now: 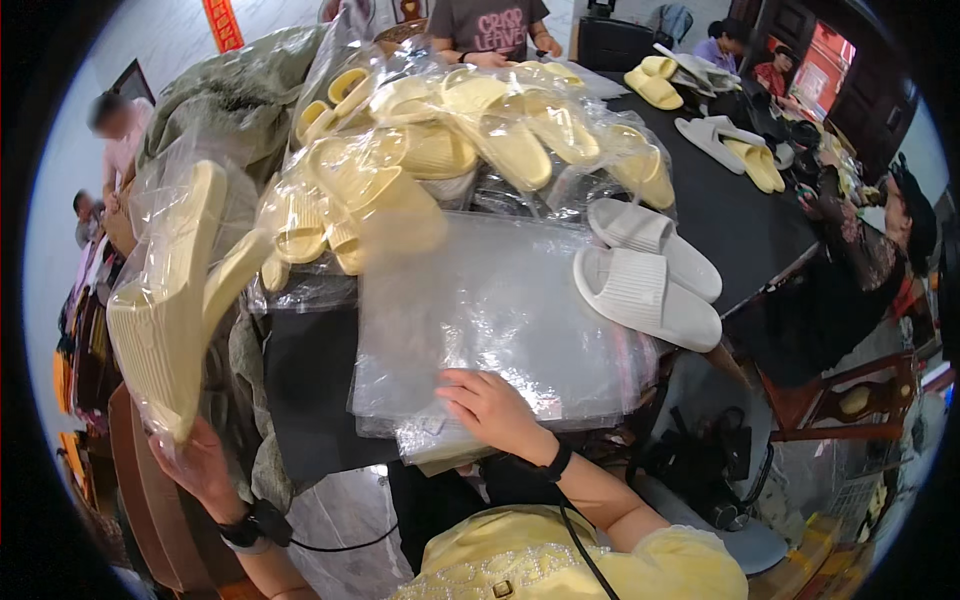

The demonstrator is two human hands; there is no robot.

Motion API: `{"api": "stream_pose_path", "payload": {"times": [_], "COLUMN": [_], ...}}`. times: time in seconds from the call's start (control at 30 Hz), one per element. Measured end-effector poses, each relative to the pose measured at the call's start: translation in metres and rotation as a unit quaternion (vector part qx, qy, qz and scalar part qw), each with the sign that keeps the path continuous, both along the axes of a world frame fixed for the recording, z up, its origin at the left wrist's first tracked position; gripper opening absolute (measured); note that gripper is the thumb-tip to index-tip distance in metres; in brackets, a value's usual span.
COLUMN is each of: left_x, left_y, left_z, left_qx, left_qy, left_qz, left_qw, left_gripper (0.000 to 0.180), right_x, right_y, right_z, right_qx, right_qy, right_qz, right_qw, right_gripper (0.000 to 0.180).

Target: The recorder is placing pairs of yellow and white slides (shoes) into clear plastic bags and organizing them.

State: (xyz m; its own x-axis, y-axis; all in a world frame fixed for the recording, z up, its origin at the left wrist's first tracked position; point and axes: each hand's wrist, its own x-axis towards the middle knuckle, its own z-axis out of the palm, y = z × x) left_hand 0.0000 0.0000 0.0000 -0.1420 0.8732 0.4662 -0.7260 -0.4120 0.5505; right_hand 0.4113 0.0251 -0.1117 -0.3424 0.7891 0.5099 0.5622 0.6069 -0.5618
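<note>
At the left, my left hand closes on the lower end of a clear plastic bag holding a pair of pale yellow slippers. The bagged pair stands upright, off the table's edge. My right hand lies with fingers stretched on a stack of clear plastic bags, holding nothing. On the stack's right side rests a pair of white slippers, bare of any bag. Behind the stack, a heap of bagged yellow slippers spreads over the table.
The dark table carries more slippers at the far right. A large grey-green sack stands at the back left. One person works across the table; another sits at the right beside a wooden chair.
</note>
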Motion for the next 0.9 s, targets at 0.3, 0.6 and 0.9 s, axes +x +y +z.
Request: {"api": "stream_pose_path", "payload": {"times": [0.3,0.6,0.9], "left_x": [0.104,0.162,0.170], "left_y": [0.058,0.031,0.023], "left_z": [-0.129,-0.116,-0.123], "left_qx": [-0.257,-0.346,-0.343], "left_qy": [-0.049,0.111,0.137], "left_qz": [-0.108,0.034,0.074], "left_qw": [0.959,0.931,0.927], "left_gripper": [0.025,0.029,0.028], "right_x": [0.016,0.213,0.318], "right_y": [-0.028,-0.004,0.085], "right_z": [0.033,0.076,0.025], "right_qx": [-0.026,0.013,-0.147], "right_qy": [0.118,-0.048,-0.088], "right_qz": [0.045,-0.307,-0.280], "right_qw": [0.992,0.950,0.945], "right_gripper": [0.022,0.034,0.032]}}
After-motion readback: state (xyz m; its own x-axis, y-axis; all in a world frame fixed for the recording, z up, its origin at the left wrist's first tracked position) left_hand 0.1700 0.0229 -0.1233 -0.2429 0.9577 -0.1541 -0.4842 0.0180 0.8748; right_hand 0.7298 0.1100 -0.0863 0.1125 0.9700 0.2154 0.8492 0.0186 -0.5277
